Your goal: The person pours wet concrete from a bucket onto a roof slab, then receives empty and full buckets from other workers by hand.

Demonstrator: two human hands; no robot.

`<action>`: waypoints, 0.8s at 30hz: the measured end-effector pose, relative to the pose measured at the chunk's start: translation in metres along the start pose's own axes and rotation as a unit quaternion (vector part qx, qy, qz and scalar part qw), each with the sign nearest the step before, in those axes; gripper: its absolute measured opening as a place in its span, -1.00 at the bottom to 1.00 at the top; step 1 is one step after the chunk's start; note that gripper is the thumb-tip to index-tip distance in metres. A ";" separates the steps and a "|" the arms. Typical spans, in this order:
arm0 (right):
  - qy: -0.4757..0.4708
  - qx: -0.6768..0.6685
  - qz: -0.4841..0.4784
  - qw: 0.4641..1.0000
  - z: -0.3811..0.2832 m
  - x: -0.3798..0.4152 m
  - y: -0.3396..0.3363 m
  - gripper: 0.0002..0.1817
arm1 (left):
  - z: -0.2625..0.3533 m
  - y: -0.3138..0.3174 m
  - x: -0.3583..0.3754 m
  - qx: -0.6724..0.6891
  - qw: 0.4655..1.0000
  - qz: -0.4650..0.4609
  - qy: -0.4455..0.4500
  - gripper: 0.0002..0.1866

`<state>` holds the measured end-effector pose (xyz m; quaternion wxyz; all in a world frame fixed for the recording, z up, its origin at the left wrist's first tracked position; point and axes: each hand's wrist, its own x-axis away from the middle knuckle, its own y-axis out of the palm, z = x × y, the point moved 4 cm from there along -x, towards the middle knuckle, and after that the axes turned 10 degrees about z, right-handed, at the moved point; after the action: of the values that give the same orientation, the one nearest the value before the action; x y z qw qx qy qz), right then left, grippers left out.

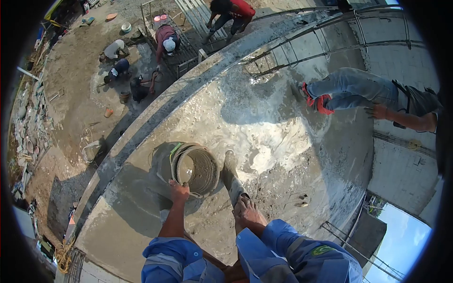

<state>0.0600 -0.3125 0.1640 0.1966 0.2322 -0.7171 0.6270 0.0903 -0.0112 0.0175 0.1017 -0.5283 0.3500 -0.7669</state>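
Note:
My left hand (179,191) is closed on the near rim of a mortar-crusted bucket (200,170). The bucket stands tilted on wet concrete, its mouth facing me; grey residue coats the inside and a pale patch shows at the bottom. At the top of a muddy boot (230,172) on my leg is my right hand (249,211), with its fingers curled over the boot's upper edge. Part of that grip is hidden. Around both lies a wet concrete surface (184,127), with a pale, shiny slurry patch (264,146) ahead of the boot.
A person in jeans (358,89) stands at the right near a block wall (401,155). A curved concrete edge (137,122) drops to lower ground with several workers. Rebar cages (325,40) cross the top, and more bars (347,243) stick out at lower right.

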 end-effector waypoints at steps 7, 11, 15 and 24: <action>0.040 0.005 -0.072 0.997 0.014 -0.003 0.010 -0.25 | -0.010 0.039 -0.011 -0.051 0.997 0.047 0.028 -0.06; 0.028 0.030 -0.100 0.994 0.011 -0.003 0.008 -0.29 | -0.004 0.037 -0.010 -0.058 0.998 -0.009 -0.027 -0.04; 0.019 -0.001 -0.098 0.995 0.001 -0.007 0.002 -0.34 | 0.006 0.024 -0.006 -0.008 0.999 -0.020 -0.037 -0.07; -0.010 -0.003 -0.104 0.994 0.000 -0.006 -0.005 -0.35 | -0.045 0.063 -0.035 -0.066 0.980 0.096 0.163 -0.10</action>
<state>0.0684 -0.3130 0.1647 0.2545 0.3116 -0.6929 0.5984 0.0520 -0.0204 -0.0576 0.0816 -0.3660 0.4608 -0.8044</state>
